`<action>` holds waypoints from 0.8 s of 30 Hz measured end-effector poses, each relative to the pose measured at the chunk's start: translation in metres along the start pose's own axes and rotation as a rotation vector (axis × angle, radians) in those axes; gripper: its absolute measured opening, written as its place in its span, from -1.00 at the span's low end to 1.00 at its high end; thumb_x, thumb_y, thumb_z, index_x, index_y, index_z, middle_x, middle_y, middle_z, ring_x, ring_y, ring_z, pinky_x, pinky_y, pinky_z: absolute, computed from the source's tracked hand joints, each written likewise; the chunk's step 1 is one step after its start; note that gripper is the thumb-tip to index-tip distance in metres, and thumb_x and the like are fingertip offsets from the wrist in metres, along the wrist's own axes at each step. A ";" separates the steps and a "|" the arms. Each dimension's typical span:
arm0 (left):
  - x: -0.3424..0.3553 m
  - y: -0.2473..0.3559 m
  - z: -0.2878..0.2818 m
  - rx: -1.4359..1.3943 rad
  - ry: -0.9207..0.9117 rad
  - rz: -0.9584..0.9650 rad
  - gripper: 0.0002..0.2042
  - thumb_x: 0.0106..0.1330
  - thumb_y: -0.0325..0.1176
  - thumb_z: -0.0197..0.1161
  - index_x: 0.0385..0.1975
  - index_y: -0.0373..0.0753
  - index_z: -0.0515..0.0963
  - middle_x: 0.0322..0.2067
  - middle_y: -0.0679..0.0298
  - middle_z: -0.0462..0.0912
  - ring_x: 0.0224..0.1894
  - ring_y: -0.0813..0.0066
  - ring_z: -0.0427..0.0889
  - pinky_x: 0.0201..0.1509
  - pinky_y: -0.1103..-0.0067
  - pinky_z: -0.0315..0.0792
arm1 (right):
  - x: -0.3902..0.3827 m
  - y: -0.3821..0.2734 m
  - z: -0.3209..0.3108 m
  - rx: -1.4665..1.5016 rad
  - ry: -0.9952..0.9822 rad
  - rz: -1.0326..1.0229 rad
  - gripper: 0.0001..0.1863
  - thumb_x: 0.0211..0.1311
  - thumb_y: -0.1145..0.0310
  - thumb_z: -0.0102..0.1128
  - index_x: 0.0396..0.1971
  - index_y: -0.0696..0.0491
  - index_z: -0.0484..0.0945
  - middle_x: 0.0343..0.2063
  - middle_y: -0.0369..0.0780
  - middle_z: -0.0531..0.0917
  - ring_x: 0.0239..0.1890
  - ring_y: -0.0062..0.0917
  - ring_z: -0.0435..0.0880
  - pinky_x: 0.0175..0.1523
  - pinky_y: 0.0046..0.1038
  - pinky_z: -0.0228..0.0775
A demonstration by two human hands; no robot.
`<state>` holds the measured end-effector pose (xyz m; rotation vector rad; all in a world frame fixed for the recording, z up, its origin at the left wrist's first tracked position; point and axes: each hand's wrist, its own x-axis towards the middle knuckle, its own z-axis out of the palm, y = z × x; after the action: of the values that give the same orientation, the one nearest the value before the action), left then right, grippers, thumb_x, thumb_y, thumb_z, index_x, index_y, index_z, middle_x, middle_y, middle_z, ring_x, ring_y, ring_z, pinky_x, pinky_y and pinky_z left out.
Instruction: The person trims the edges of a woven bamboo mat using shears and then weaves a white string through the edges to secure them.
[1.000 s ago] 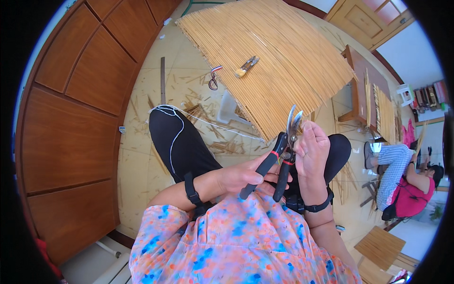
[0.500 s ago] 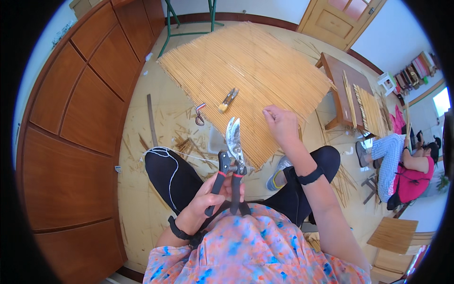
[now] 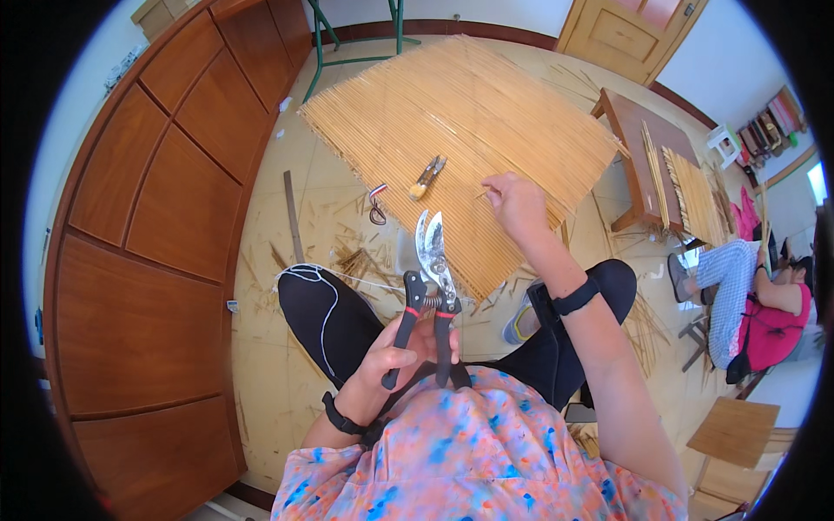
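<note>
My left hand grips black-handled pruning shears, blades pointing away from me over my lap. My right hand is raised forward over the large reed mat, fingers pinched near a tiny thin piece too small to make out. Pliers with a yellow handle lie on the mat, and a looped cord with a striped tab is at its left edge. White cord drapes over my left knee.
Wooden cabinets line the left. Reed scraps litter the floor. A low table holds sticks and a mat at right. A co-worker in pink sits beside it. A green metal stand is at the back.
My right hand has left the shears and moved up and forward over the mat. The shears, still in my left hand, have swung left. The camera view has tilted to show more wall.
</note>
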<state>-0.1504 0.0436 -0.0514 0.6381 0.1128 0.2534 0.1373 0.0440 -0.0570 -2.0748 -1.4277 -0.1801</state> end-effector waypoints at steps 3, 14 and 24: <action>0.003 -0.002 0.001 0.001 0.013 -0.015 -0.24 -0.16 -0.20 0.24 0.13 -0.33 0.18 -0.21 -0.03 0.47 -0.20 0.13 0.52 -0.05 0.39 0.39 | -0.001 0.009 -0.004 0.040 0.012 0.004 -0.84 -0.06 0.48 0.16 -0.40 0.02 0.63 -0.44 -0.14 0.61 -0.36 -0.28 0.57 -0.23 -0.32 0.43; 0.007 -0.009 -0.003 -0.163 -0.001 0.038 -0.32 -0.14 -0.37 0.23 0.13 -0.23 0.24 -0.16 -0.06 0.45 -0.20 0.12 0.47 -0.12 0.33 0.36 | -0.056 -0.047 -0.064 0.338 0.115 -0.044 -0.89 0.01 0.48 0.20 -0.41 0.11 0.60 -0.47 -0.11 0.61 -0.39 -0.28 0.58 -0.26 -0.44 0.40; 0.016 -0.009 0.016 -0.142 0.082 0.098 -0.18 -0.07 -0.37 0.27 0.26 -0.22 0.01 -0.18 0.15 0.38 -0.33 0.39 0.44 -0.34 0.48 0.38 | -0.099 -0.075 -0.070 0.759 -0.142 0.218 -0.79 0.15 0.44 0.15 -0.21 0.19 0.54 -0.45 -0.24 0.58 -0.38 -0.64 0.54 -0.30 -0.60 0.42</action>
<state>-0.1302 0.0318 -0.0447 0.4922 0.1415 0.3789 0.0455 -0.0565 -0.0130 -1.5949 -1.0917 0.5298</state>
